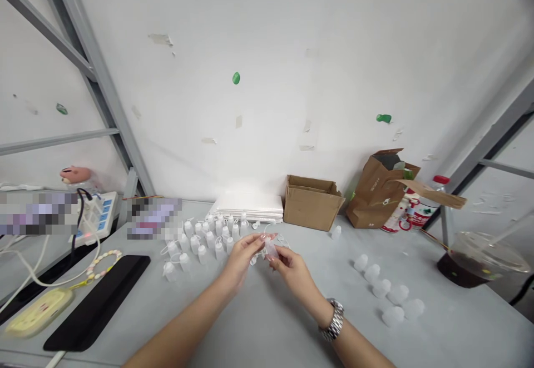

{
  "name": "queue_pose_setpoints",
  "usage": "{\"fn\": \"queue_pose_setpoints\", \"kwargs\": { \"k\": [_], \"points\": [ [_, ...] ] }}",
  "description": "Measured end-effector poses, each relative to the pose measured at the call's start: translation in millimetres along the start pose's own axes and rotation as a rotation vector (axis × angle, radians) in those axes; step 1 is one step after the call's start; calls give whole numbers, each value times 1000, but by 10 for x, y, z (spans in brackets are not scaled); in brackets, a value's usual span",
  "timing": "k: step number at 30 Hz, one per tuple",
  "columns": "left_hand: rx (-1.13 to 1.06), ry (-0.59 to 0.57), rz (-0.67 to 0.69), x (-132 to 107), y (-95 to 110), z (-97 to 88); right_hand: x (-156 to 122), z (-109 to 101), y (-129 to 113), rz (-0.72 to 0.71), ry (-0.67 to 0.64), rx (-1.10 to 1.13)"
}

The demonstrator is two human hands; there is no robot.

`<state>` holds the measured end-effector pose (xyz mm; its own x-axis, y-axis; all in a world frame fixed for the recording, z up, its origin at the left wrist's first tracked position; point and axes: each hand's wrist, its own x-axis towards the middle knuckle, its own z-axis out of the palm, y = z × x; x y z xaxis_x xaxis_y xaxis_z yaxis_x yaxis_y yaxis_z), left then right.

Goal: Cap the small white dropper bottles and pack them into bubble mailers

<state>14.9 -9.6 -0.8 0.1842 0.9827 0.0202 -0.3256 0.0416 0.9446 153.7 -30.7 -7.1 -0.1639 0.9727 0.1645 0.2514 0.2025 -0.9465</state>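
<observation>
My left hand point(242, 257) and my right hand point(290, 265) meet over the middle of the grey table point(267, 318), fingers pinched together on one small translucent plastic bottle point(270, 247). A metal watch is on my right wrist. Just behind my left hand stands a cluster of several small capped white bottles point(200, 240). To the right of my right hand lie several bare translucent bottles point(387, 290) in a loose row.
A stack of white sheets point(248, 207), an open cardboard box point(311, 201) and a torn brown paper bag point(381, 190) stand along the wall. A lidded dark drink cup point(479, 259) is far right. A black pad point(98, 301), a power strip point(98, 215) and cables lie left.
</observation>
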Motion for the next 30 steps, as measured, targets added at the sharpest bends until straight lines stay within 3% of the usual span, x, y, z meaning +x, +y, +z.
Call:
{"fn": "queue_pose_setpoints", "kwargs": {
  "k": [3,5,10,14,18,21,26,30],
  "points": [
    [0,-57,-20,-21,31,16,-3,9,24,40,53,80],
    [-3,-93,-32,-39,46,32,-18,18,50,7,152,-7],
    [-111,-116,-61,-72,41,43,-55,30,126,-283,327,-361],
    [-181,-126,-84,-87,34,40,-63,25,175,-466,349,-526],
    [-202,-133,-106,-93,62,35,-65,31,193,-537,307,-516],
    [-210,-99,-121,-88,96,33,-64,42,158,-477,248,-392],
    [-201,-98,-119,-82,112,37,-69,56,54,-165,142,-108],
    [-189,-96,-136,-75,81,36,-64,72,45,-24,71,106]
  ]
}}
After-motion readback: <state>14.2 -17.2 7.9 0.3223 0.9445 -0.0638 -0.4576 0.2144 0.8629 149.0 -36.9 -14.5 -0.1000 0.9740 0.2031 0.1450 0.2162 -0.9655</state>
